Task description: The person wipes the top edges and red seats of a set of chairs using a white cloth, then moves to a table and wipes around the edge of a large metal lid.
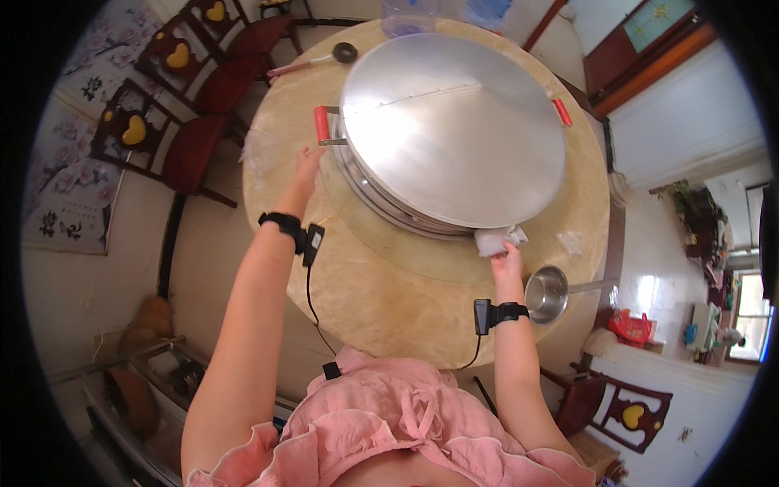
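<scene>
A large round silver metal lid (450, 154) covers a layered round metal appliance (398, 213) on the table. One red handle (321, 127) sticks out on its left side and another red handle (562, 112) on its right. Just below the left handle, my left hand (307, 169) has its fingers stretched apart and holds nothing. My right hand (508, 258) grips a folded whitish cloth (492, 242), which touches the near right part of the rim. Black straps with small boxes and cables sit on both my wrists.
The round table (365, 312) has a marbled yellowish cover. A metal ladle-like pan (547, 294) lies at its near right edge. A stick with a black round end (345, 53) rests at the far left. Dark wooden chairs (199, 146) stand to the left; a clear plastic jug (410, 16) is behind.
</scene>
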### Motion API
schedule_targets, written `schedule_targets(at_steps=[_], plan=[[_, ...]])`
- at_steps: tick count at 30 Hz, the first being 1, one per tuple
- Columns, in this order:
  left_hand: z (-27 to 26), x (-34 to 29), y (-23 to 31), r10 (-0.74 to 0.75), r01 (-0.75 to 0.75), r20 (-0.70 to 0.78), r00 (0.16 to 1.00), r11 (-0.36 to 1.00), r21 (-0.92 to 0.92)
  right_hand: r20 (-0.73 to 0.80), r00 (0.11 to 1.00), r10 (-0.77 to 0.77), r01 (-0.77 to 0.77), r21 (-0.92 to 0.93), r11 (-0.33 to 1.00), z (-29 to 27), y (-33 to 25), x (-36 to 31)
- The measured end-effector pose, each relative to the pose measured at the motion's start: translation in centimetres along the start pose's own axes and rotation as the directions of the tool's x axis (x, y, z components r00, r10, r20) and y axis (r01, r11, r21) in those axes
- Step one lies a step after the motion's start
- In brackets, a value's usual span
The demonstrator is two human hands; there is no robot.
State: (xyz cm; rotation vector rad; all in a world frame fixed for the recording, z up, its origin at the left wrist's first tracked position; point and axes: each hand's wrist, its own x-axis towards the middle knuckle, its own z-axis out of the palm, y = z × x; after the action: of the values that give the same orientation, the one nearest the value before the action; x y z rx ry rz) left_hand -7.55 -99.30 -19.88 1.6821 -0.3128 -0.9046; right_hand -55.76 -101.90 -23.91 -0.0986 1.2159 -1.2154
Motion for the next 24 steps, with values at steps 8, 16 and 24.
schedule_targets(at_steps=[8, 16, 24], plan=[[1.9, 0.9, -0.3, -0.078, 0.136, 0.212, 0.974, 0.952, -0.273, 0.031, 0.999, 0.010, -0.012, 0.047, 0.999, 0.5, 0.7, -3.0], [1.4, -4.8, -0.8, -0.074, 0.105, 0.211, 0.975, 0.985, -0.139, 0.043, 0.996, 0.075, -0.082, 0.180, 0.980, -1.7, 1.8, -1.1], [1.2, -9.7, -1.2, 0.126, -0.150, 0.145, 0.981, 0.974, 0.168, -0.040, 0.999, 0.021, -0.012, 0.213, 0.977, -1.5, 1.2, -1.9]])
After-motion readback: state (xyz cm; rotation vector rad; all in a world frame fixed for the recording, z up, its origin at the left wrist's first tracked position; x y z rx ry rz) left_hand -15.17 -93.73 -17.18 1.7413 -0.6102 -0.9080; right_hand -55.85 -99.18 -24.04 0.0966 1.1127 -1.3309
